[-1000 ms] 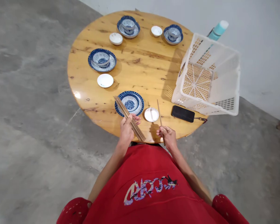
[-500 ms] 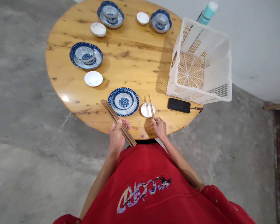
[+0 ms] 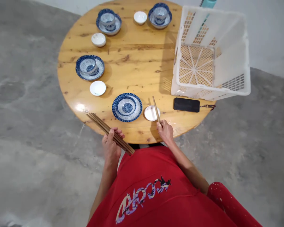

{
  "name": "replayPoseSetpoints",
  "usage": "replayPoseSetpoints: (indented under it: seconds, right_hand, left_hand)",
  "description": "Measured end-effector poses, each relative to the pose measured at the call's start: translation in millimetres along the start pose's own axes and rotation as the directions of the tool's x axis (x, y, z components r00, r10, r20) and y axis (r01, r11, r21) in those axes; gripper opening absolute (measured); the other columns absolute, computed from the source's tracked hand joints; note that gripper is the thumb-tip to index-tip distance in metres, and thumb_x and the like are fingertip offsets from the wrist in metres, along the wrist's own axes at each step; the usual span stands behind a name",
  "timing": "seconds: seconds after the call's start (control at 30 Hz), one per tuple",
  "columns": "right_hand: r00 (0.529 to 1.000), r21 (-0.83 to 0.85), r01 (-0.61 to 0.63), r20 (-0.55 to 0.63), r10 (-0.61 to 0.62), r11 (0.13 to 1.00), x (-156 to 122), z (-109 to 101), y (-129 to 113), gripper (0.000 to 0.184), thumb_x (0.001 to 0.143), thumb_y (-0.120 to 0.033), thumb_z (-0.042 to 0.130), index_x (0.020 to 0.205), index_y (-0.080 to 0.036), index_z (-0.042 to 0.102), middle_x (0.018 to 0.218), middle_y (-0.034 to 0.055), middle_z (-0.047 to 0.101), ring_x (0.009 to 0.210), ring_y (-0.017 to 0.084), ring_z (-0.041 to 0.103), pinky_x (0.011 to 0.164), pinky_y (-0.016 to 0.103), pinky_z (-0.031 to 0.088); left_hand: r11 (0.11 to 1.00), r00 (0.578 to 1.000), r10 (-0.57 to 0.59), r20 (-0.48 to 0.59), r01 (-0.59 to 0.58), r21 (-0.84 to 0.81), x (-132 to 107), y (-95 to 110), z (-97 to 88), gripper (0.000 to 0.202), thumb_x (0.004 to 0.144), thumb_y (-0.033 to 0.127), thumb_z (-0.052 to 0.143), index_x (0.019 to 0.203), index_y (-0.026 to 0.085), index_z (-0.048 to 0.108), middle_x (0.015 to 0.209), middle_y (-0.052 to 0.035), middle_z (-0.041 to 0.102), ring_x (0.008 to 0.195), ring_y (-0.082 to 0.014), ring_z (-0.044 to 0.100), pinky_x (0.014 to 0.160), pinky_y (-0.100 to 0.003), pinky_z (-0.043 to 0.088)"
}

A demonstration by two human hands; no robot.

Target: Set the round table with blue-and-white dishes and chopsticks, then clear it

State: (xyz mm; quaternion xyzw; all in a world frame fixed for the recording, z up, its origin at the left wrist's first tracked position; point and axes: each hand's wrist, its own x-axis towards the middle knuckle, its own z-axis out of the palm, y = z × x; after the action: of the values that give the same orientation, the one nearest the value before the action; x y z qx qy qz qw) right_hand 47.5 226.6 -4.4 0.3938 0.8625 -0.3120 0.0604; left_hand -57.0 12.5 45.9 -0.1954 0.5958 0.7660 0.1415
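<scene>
My left hand [image 3: 112, 144] is closed round a bundle of several brown wooden chopsticks [image 3: 101, 124], held slantwise over the table's front edge. My right hand [image 3: 165, 130] grips the near end of chopsticks [image 3: 156, 108], which appear to be a pair pressed together. Their far part crosses the right side of a small white bowl [image 3: 150, 113]; I cannot tell whether they touch it. Left of that bowl sits a blue-and-white plate [image 3: 127, 119] with a matching bowl [image 3: 127, 107] on it.
A white plastic crate [image 3: 210, 88] stands at the table's right, with a black phone [image 3: 186, 105] in front of it. Further blue-and-white settings [image 3: 90, 67] and small white bowls [image 3: 97, 88] line the left and far sides of the wooden table [image 3: 132, 69].
My left hand has moved left and towards me with its chopsticks. My right hand keeps its chopsticks over the small white bowl. The whole view has shifted slightly.
</scene>
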Motion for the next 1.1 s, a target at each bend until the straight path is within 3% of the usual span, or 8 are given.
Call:
replayPoseSetpoints:
  seconds: [0.2,0.4,0.6,0.7,0.83,0.97,1.1]
  right_hand:
    - [0.993,-0.101,-0.099,-0.077,0.092,0.990,-3.8,13.9,-28.4,0.027,0.101,-0.036,0.045,0.114,-0.017,0.059,0.096,0.0090,0.074,0.089,0.024,0.068,0.070,0.027,0.037]
    - [0.947,-0.178,-0.270,-0.228,0.227,0.946,-10.5,41.5,-66.8,0.032,0.102,-0.038,0.042,0.121,-0.016,0.057,0.096,0.0118,0.073,0.085,0.025,0.068,0.070,0.028,0.037]
    - [0.868,-0.156,-0.417,-0.360,0.342,0.895,-17.2,50.9,-89.3,0.031,0.101,-0.036,0.043,0.121,-0.018,0.059,0.095,0.0109,0.073,0.087,0.025,0.067,0.073,0.029,0.039]
    - [0.846,-0.142,-0.434,-0.404,0.348,0.890,-12.7,49.2,-92.6,0.029,0.101,-0.034,0.043,0.118,-0.019,0.061,0.099,0.0106,0.072,0.091,0.025,0.066,0.075,0.030,0.040]
    - [0.839,-0.112,-0.367,-0.469,0.277,0.923,2.8,50.0,-92.3,0.025,0.098,-0.028,0.045,0.110,-0.017,0.065,0.108,0.0124,0.069,0.103,0.026,0.061,0.086,0.032,0.041]
    - [0.823,-0.098,-0.326,-0.519,0.231,0.940,17.0,61.0,-89.9,0.025,0.095,-0.021,0.047,0.110,-0.013,0.066,0.123,0.0179,0.062,0.118,0.027,0.052,0.101,0.038,0.036]
    - [0.778,-0.025,-0.320,-0.578,0.247,0.947,22.0,74.1,-84.8,0.023,0.092,-0.019,0.050,0.105,-0.013,0.068,0.135,0.0180,0.055,0.127,0.028,0.045,0.108,0.043,0.031]
  left_hand:
    - [1.000,0.995,-0.007,0.097,0.004,0.031,45.2,25.5,-13.7,0.031,0.074,0.042,0.073,0.084,0.015,0.063,0.070,0.0000,0.064,0.057,-0.0093,0.059,0.057,-0.023,0.050]
    - [0.994,0.966,-0.013,0.257,-0.015,0.104,110.9,67.0,-66.1,0.029,0.077,0.042,0.072,0.086,0.015,0.064,0.070,-0.0008,0.065,0.057,-0.0103,0.060,0.057,-0.024,0.052]
    - [0.990,0.948,-0.035,0.317,-0.010,0.141,158.4,98.1,-110.6,0.029,0.075,0.042,0.074,0.082,0.015,0.065,0.068,-0.0003,0.065,0.058,-0.0109,0.061,0.057,-0.023,0.053]
    - [0.988,0.945,-0.062,0.323,0.012,0.155,166.0,101.2,-120.1,0.029,0.075,0.042,0.074,0.083,0.015,0.065,0.069,-0.0002,0.066,0.058,-0.0107,0.061,0.058,-0.023,0.053]
    - [0.990,0.958,-0.045,0.285,0.004,0.143,161.0,97.4,-123.6,0.030,0.076,0.043,0.073,0.084,0.016,0.063,0.069,0.0008,0.064,0.058,-0.0105,0.061,0.058,-0.024,0.053]
    - [0.990,0.962,-0.030,0.270,-0.008,0.140,148.0,92.3,-124.4,0.030,0.076,0.043,0.071,0.084,0.016,0.062,0.071,0.0001,0.063,0.059,-0.0111,0.060,0.059,-0.025,0.052]
    - [0.979,0.963,-0.032,0.268,-0.024,0.201,142.4,88.7,-125.2,0.026,0.077,0.043,0.069,0.083,0.018,0.062,0.072,-0.0007,0.063,0.059,-0.0121,0.059,0.058,-0.026,0.052]
